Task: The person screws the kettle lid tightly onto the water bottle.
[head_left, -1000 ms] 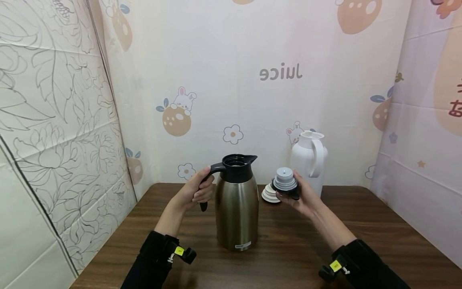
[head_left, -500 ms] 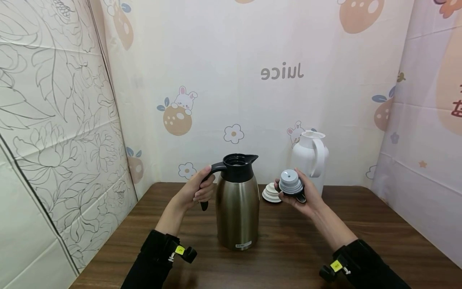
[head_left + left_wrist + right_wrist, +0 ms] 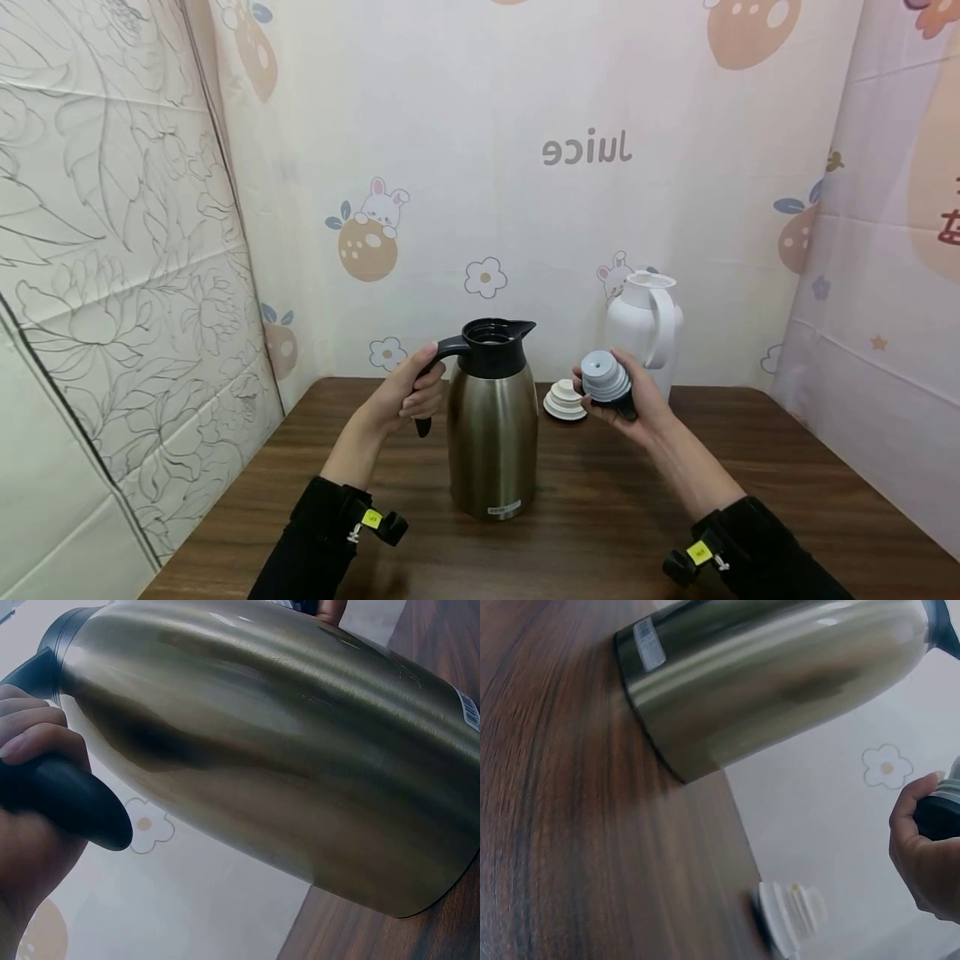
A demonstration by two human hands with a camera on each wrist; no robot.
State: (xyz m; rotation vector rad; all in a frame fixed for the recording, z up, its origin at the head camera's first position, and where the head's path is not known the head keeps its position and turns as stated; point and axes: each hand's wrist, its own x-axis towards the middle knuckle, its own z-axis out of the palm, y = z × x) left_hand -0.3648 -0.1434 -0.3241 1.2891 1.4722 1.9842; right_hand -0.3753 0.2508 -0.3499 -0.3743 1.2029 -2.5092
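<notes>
A bronze-coloured metal thermos jug (image 3: 492, 450) with a black collar and spout stands upright on the table, its mouth uncovered. My left hand (image 3: 401, 390) grips its black handle, fingers wrapped round it, as the left wrist view (image 3: 37, 742) also shows. To the right of the jug, my right hand (image 3: 637, 400) holds a lid (image 3: 604, 377) above the table, its stepped grey stopper side turned up and tilted toward me. In the right wrist view, the lid's black part (image 3: 939, 817) sits between thumb and fingers, cut off by the frame edge.
A white jug (image 3: 637, 325) with its handle toward the right stands at the back, partly behind my right hand. A stepped white lid (image 3: 564, 402) lies on the wooden table (image 3: 600, 533) beside the metal jug. Printed cloth walls (image 3: 465, 208) enclose the table.
My right hand has turned the lid so its grey stopper faces more toward me, and shifted it slightly right. The left hand and the metal jug have stayed in place.
</notes>
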